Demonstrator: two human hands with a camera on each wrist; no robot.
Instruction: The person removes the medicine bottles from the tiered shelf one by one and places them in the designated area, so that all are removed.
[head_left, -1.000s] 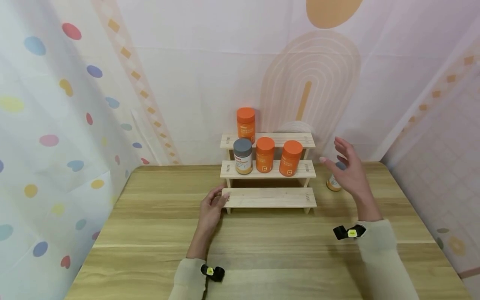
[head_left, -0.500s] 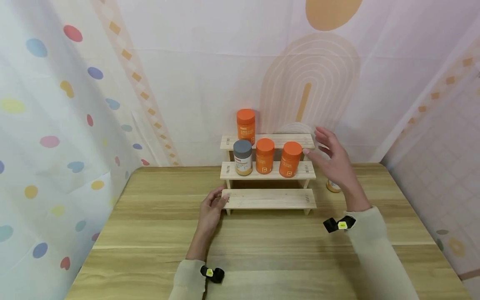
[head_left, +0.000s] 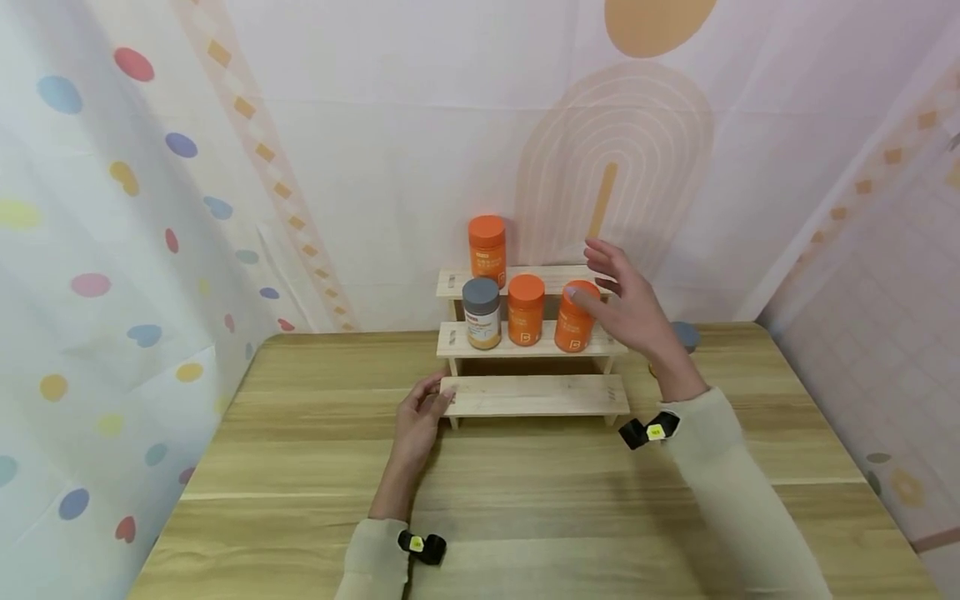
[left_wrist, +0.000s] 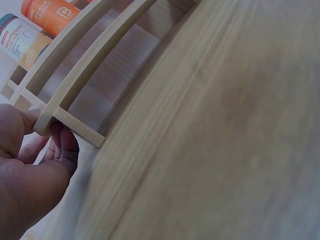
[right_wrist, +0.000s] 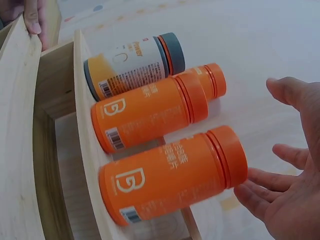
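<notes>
A three-step wooden display stand [head_left: 536,396] stands on the table. My left hand [head_left: 418,425] grips the left end of its lowest step, thumb on top and fingers curled beneath, as the left wrist view shows. On the middle step are a grey-capped white supplement bottle [head_left: 482,315], an orange bottle [head_left: 526,312] and a right-hand orange bottle [head_left: 573,332]. Another orange bottle [head_left: 487,250] stands at the left of the top step. My right hand [head_left: 633,312] is spread beside and above the right-hand orange bottle; in the right wrist view its fingers [right_wrist: 272,180] are close to that cap, holding nothing.
A further grey-capped bottle [head_left: 685,335] stands on the table right of the stand, partly hidden by my right arm. A patterned cloth [head_left: 375,183] hangs right behind the stand. The wooden table [head_left: 525,500] extends in front.
My right hand has moved left, from in front of the grey-capped bottle on the table to the right-hand orange bottle. My left hand keeps its grip; the bottles have not moved.
</notes>
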